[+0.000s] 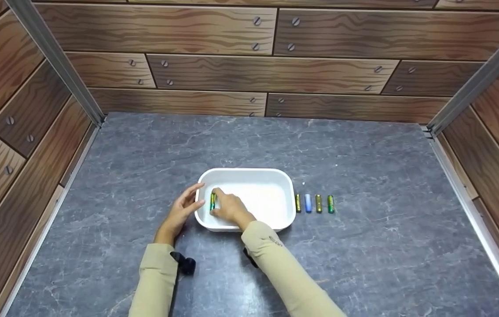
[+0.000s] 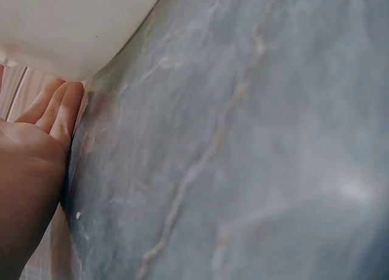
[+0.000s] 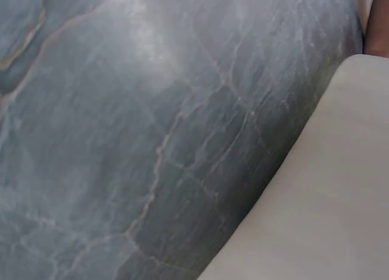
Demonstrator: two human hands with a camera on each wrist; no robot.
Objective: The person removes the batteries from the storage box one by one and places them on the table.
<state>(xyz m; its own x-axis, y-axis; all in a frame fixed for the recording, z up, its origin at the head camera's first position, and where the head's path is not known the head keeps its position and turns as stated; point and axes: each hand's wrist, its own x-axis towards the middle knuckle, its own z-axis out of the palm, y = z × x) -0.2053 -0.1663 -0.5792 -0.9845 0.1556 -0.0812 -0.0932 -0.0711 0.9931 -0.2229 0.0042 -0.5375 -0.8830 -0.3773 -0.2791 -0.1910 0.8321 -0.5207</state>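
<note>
A white rectangular tub (image 1: 249, 171) stands on the table. At its left end, my left hand (image 1: 180, 212) touches the rim with thumb and forefinger. The left wrist view shows other fingers (image 2: 64, 110) of that hand straight against the outer wall. My right hand (image 1: 232, 208) reaches down inside the tub, thumb and fingertip at the two ends of a green and yellow battery (image 1: 213, 201), pinching it near the left inner wall. Only the outside of the tub (image 3: 328, 189) appears in the right wrist view; the right fingers and battery are hidden there.
Right of the tub lie several batteries in a row: a dark yellow one (image 1: 298, 203) by its wall, a blue one (image 1: 308, 203), a gold one (image 1: 318, 203) and a green one (image 1: 331, 204). Wood-patterned walls (image 1: 271, 72) surround the grey marbled table (image 1: 377, 246).
</note>
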